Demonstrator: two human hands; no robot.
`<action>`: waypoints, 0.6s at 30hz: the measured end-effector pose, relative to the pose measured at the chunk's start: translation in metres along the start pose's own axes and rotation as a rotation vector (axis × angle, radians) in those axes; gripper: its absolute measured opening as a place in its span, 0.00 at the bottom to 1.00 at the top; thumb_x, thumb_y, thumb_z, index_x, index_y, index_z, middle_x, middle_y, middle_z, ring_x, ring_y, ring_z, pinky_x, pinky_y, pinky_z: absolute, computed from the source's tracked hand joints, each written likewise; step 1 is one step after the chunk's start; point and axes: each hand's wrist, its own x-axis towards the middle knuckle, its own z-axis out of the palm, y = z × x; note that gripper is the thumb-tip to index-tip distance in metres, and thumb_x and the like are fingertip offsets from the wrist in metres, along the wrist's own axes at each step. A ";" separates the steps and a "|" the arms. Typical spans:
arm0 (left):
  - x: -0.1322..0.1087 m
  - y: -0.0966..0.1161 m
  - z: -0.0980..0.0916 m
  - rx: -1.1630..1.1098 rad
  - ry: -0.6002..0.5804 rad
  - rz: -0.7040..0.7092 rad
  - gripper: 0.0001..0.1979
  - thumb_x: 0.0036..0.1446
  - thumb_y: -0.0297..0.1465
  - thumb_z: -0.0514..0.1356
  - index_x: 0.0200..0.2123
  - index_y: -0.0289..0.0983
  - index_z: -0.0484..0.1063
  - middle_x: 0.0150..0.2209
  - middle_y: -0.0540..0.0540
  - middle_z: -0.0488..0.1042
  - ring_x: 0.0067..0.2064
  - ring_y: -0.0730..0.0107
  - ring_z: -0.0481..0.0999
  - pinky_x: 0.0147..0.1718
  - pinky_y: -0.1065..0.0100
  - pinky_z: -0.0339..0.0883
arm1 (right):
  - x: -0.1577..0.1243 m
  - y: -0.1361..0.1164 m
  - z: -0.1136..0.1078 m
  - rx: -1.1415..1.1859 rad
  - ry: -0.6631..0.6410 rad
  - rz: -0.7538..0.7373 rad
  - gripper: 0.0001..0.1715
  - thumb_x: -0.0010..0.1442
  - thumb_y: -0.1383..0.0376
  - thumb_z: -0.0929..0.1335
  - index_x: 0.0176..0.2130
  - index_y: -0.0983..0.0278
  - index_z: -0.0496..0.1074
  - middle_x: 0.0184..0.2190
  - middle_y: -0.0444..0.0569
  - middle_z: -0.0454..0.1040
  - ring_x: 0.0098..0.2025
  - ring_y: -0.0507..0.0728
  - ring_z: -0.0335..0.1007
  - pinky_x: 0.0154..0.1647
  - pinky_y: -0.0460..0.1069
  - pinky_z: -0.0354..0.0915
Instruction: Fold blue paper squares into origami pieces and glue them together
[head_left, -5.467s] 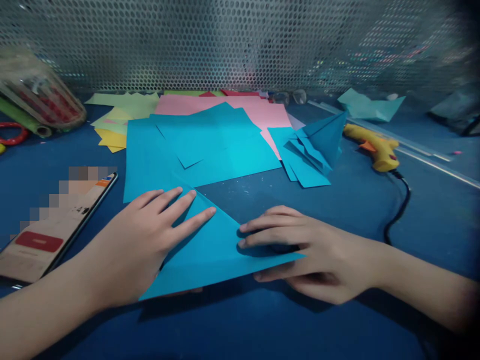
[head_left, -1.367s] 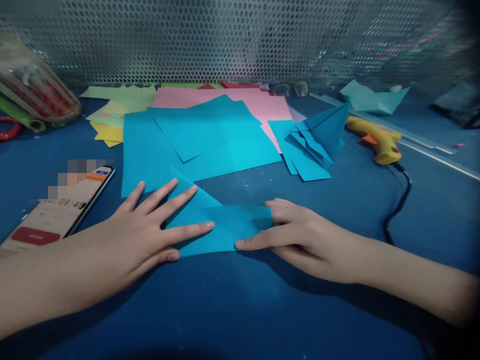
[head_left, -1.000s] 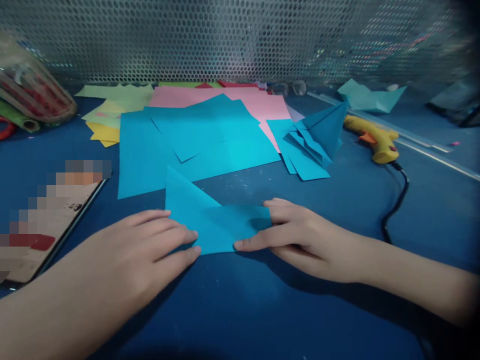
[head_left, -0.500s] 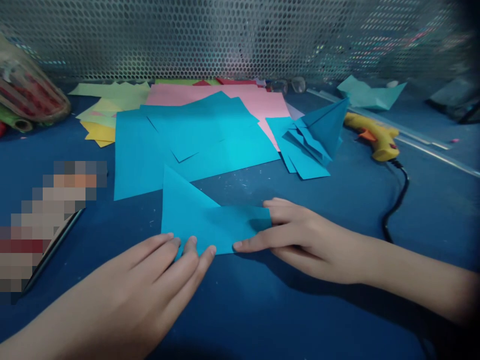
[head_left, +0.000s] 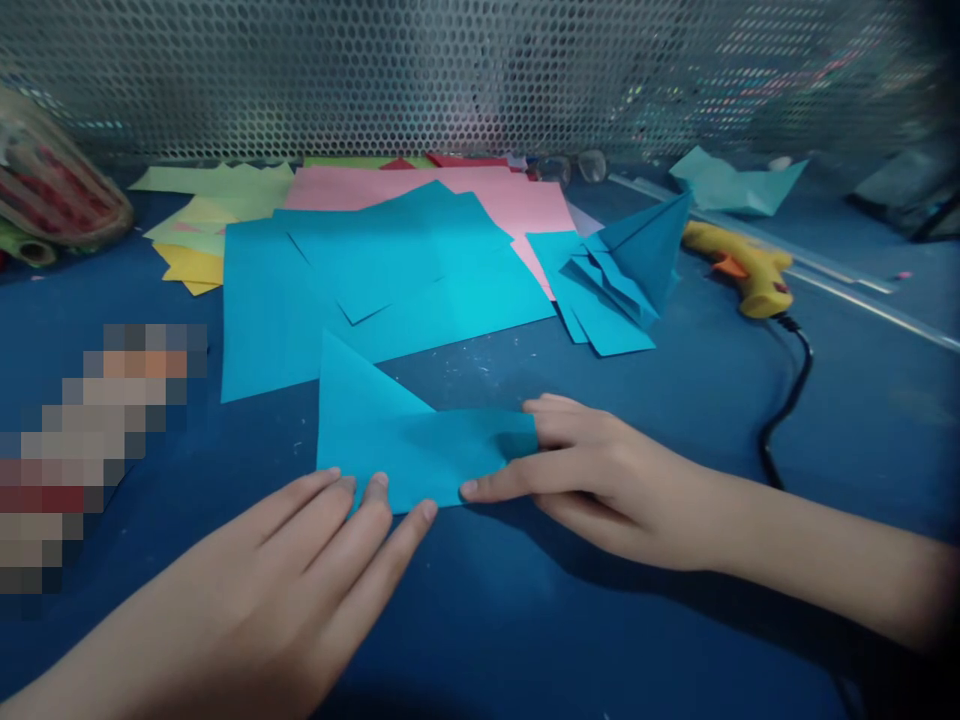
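A folded sheet of blue paper [head_left: 390, 445] lies on the table in front of me, with a pointed corner standing up at its left and its right part curled over. My left hand [head_left: 322, 540] rests along the paper's lower left edge, fingers stretched out and slightly apart, fingertips touching it. At the right end, my right hand [head_left: 592, 470] grips the paper. One of its digits presses on the lower edge, while other fingertips are partly hidden behind the curled end.
Larger blue sheets [head_left: 300, 330] lie just beyond, over pink paper [head_left: 517, 200]. Folded blue pieces [head_left: 615, 280] and a yellow glue gun [head_left: 750, 270] with a black cord are at right. A clear jar [head_left: 60, 180] stands at left, near a pixelated patch. Perforated metal [head_left: 375, 80] backs the table.
The whole view has shifted slightly, so things sit a little further left. Both hands keep nearly the same places on the blue paper.
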 end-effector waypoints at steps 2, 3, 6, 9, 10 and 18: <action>0.003 -0.002 -0.001 -0.014 0.008 0.019 0.23 0.70 0.31 0.47 0.65 0.40 0.64 0.52 0.45 0.79 0.51 0.58 0.75 0.57 0.59 0.58 | 0.000 0.000 0.000 0.004 -0.007 0.004 0.22 0.69 0.74 0.59 0.49 0.64 0.79 0.22 0.42 0.57 0.28 0.55 0.56 0.36 0.51 0.61; 0.004 -0.004 -0.002 -0.022 0.007 0.040 0.21 0.70 0.31 0.48 0.61 0.40 0.68 0.52 0.46 0.79 0.50 0.59 0.75 0.56 0.60 0.59 | 0.000 0.000 0.000 0.005 -0.015 0.008 0.22 0.69 0.74 0.59 0.49 0.64 0.79 0.22 0.42 0.57 0.28 0.55 0.57 0.37 0.51 0.61; 0.007 -0.005 -0.002 -0.038 -0.006 0.102 0.18 0.66 0.30 0.52 0.55 0.41 0.75 0.53 0.49 0.78 0.52 0.62 0.74 0.56 0.61 0.60 | 0.000 0.001 0.000 -0.002 -0.031 0.007 0.22 0.69 0.74 0.59 0.49 0.64 0.79 0.22 0.42 0.59 0.29 0.55 0.60 0.38 0.51 0.62; 0.008 -0.002 0.000 -0.040 -0.010 0.126 0.18 0.65 0.27 0.53 0.54 0.40 0.75 0.54 0.50 0.78 0.52 0.64 0.73 0.55 0.62 0.60 | -0.001 0.001 0.001 -0.044 -0.005 -0.017 0.21 0.70 0.73 0.59 0.48 0.63 0.79 0.23 0.42 0.58 0.30 0.55 0.59 0.37 0.51 0.61; 0.009 -0.001 0.001 -0.036 -0.006 0.124 0.19 0.66 0.26 0.51 0.55 0.40 0.75 0.53 0.50 0.78 0.51 0.64 0.73 0.54 0.62 0.60 | -0.001 0.001 0.002 -0.062 0.002 -0.022 0.21 0.71 0.73 0.59 0.48 0.63 0.79 0.23 0.42 0.57 0.29 0.55 0.59 0.36 0.51 0.61; 0.019 -0.001 -0.005 0.059 -0.005 0.164 0.22 0.67 0.22 0.46 0.53 0.40 0.76 0.51 0.51 0.79 0.49 0.66 0.71 0.45 0.65 0.61 | -0.005 0.003 0.002 -0.033 0.031 -0.024 0.21 0.70 0.73 0.60 0.51 0.59 0.78 0.55 0.59 0.64 0.54 0.57 0.66 0.44 0.49 0.68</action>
